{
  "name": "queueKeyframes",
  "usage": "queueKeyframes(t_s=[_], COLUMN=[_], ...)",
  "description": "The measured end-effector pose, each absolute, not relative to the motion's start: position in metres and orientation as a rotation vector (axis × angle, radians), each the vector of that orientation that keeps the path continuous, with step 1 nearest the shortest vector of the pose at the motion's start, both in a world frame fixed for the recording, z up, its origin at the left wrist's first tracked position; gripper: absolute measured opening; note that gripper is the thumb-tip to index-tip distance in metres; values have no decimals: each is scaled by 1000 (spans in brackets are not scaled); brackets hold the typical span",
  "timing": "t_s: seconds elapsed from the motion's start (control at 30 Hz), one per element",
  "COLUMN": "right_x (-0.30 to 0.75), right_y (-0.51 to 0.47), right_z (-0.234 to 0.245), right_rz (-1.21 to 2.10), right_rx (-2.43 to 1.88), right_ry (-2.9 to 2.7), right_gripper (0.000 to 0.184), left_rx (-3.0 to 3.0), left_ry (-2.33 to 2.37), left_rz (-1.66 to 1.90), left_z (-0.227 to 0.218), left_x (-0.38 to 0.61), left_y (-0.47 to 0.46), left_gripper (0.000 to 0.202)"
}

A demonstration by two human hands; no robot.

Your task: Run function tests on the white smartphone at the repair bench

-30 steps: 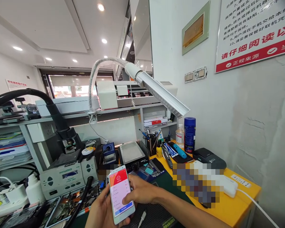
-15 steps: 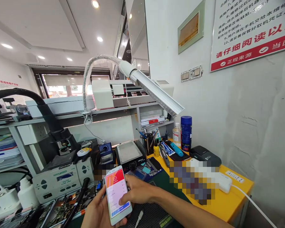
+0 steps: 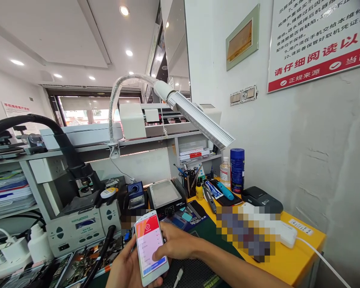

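A white smartphone (image 3: 150,246) is tilted up toward me at lower centre, its lit screen showing a red banner over a white list with a blue bar at the bottom. My left hand (image 3: 126,262) wraps round it from below and the left, fingertips showing under its lower right corner. From the right, my right hand (image 3: 175,242) is at the phone's edge, with the thumb over the lower part of the screen. Its other fingers are partly hidden beside and behind the phone. A white cable plug (image 3: 179,276) lies on the dark mat just right of the phone.
A grey soldering station (image 3: 81,230) and a tray of circuit boards (image 3: 84,260) stand left. Behind are a heating plate (image 3: 165,194) and a pen holder (image 3: 190,180). A blue can (image 3: 237,170) and white power strip (image 3: 288,236) are right. A lamp (image 3: 201,120) hangs above.
The whole view has shifted slightly, with things appearing a little further right and lower. Both hands keep the phone in the same pose, thumb still over the lower screen.
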State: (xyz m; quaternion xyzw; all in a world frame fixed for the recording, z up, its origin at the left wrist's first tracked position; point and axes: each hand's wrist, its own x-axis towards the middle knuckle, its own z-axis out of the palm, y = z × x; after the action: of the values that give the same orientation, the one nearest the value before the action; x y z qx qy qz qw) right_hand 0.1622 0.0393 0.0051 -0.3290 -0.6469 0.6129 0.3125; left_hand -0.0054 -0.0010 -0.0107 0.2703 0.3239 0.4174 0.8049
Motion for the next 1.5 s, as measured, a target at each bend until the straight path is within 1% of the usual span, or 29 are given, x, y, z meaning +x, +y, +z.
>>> queueKeyframes(t_s=[0.17,0.37,0.47,0.6,0.73,0.87,1.23,1.4,1.5], right_x=[163,162,162,162,162,162,164,164,163], right_y=[38,40,40,39,40,42,42,40,39], right_z=[6,3,2,3,2,-2,-3,0,1], right_rz=[1609,1608,1600,1601,1602,1605,1592,1586,1593], right_rx=[-872,-895,-899,-916,-878,-824,-872,-856,-835], right_ry=[-1710,-1698,-1694,-1682,-1693,-1698,-1708,-1721,-1716], right_gripper=[59,59,59,61,56,56,61,55,53], left_rx=[598,567,580,595,594,609,590,624,605], left_ry=[737,721,712,708,679,656,581,678,668], left_rz=[893,881,872,844,812,797,759,803,794], left_z=[-11,-5,-5,-9,-15,-19,-28,-28,-28], left_x=[-5,-1,-2,-6,-9,-12,-19,-15,-15], left_y=[0,-1,0,3,7,11,19,18,18], left_gripper=[56,72,75,72,63,57,69,76,74])
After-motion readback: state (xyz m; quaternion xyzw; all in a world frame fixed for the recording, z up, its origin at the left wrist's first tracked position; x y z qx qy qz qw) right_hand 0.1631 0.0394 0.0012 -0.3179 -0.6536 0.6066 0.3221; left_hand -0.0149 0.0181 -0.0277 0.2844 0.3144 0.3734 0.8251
